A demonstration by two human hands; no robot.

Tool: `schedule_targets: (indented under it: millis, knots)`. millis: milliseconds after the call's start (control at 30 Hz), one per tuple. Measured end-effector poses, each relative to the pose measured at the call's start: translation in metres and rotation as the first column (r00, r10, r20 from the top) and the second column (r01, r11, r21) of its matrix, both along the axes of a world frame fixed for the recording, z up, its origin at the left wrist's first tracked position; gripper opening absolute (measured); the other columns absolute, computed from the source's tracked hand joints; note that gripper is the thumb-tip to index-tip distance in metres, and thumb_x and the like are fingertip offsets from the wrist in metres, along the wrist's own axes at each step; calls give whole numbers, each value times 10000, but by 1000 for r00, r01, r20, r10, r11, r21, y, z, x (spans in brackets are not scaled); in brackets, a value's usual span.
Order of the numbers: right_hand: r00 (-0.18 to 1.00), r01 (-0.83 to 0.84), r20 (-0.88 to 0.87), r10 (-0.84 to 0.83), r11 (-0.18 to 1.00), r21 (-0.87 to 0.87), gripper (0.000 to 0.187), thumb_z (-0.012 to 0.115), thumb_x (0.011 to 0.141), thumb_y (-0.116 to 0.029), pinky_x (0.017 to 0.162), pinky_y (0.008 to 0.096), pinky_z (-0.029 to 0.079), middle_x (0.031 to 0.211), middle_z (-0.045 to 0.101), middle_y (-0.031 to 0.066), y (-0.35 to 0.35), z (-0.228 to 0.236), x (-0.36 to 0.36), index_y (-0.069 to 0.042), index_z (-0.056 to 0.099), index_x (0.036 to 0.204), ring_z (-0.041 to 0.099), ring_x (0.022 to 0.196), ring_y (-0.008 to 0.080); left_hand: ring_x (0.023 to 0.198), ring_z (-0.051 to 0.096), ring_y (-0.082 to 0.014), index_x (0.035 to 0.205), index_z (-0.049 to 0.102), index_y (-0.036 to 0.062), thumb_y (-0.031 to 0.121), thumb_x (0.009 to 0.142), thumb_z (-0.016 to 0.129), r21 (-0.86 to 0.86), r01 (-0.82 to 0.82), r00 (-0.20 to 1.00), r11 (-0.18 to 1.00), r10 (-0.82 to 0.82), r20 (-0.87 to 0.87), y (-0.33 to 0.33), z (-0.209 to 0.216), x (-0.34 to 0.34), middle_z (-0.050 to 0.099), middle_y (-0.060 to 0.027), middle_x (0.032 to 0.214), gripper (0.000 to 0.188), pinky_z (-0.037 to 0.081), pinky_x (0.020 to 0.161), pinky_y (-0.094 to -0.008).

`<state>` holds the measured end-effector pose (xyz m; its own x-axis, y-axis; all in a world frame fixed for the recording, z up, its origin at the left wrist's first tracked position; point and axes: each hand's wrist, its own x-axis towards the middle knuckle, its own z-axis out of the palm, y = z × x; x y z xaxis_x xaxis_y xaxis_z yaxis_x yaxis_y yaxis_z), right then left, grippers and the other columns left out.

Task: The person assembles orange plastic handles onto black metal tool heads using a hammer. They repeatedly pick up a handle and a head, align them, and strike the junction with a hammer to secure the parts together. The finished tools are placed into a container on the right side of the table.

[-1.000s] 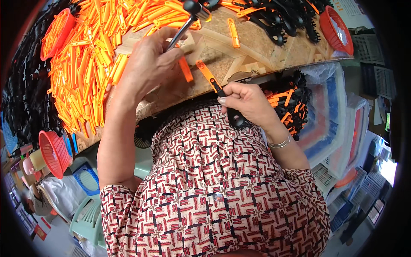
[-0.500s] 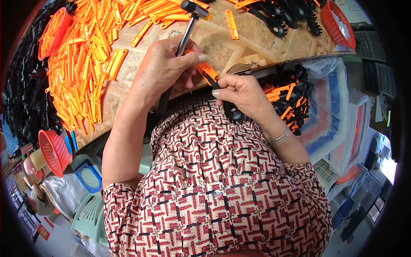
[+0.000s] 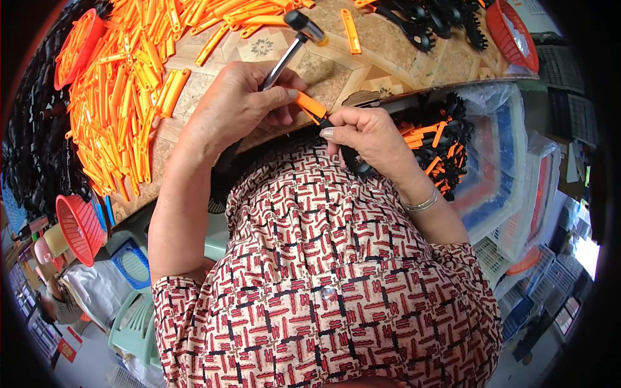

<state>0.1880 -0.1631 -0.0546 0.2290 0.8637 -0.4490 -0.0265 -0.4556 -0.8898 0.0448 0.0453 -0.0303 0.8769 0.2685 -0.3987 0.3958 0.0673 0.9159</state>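
Note:
My left hand (image 3: pixel 246 107) is closed around a hammer (image 3: pixel 283 63), whose black-and-yellow head points up and away over the table. The same hand's thumb and fingers also grip one end of an orange plastic handle (image 3: pixel 312 105). At the handle's other end, my right hand (image 3: pixel 370 132) pinches the black stem of a kitchen utensil (image 3: pixel 354 161). The stem meets the orange handle between my hands; how deep it sits inside I cannot tell. The utensil's black head hangs below my right hand, partly hidden by it.
Loose orange handles (image 3: pixel 126 123) lie heaped across the table's left and far side. Black utensil heads (image 3: pixel 414 32) lie at the far right, near a red basket (image 3: pixel 511 35). Below the table edge at right are black utensils with orange handles (image 3: pixel 433 145). Another red basket (image 3: pixel 81 229) stands at left.
The hammer head has tipped slightly right and nearer. The orange handle has rolled, so a smooth face shows where its slotted side showed before. Both hands keep their grip.

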Motion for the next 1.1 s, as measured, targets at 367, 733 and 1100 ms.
schedule_targets:
  millis: [367,733,1100]
  knots:
    - [987,72,-146,-63,996,60,205,669,974,-150,602,217,452,720,688,1,1,4,-2,-2,699,834,567,643,45,752,664,-84,1143,686,-37,84,991,644,133,103,995,986,-102,-13,3,6,1,701,-29,877,199,544,694,-233]
    - [987,42,-160,-36,998,37,181,642,999,-130,560,217,507,743,704,63,0,0,0,26,710,939,625,590,92,756,676,-109,1093,701,-21,73,974,662,347,102,994,932,-113,12,-8,7,0,720,-59,906,157,562,693,-260]
    - [984,167,-43,-173,980,-111,319,655,1011,-237,474,239,476,603,669,52,10,12,-14,2,691,803,601,485,100,781,678,-299,1109,733,25,123,886,744,789,-116,988,604,-8,152,-33,17,-10,662,-144,906,244,518,707,-400]
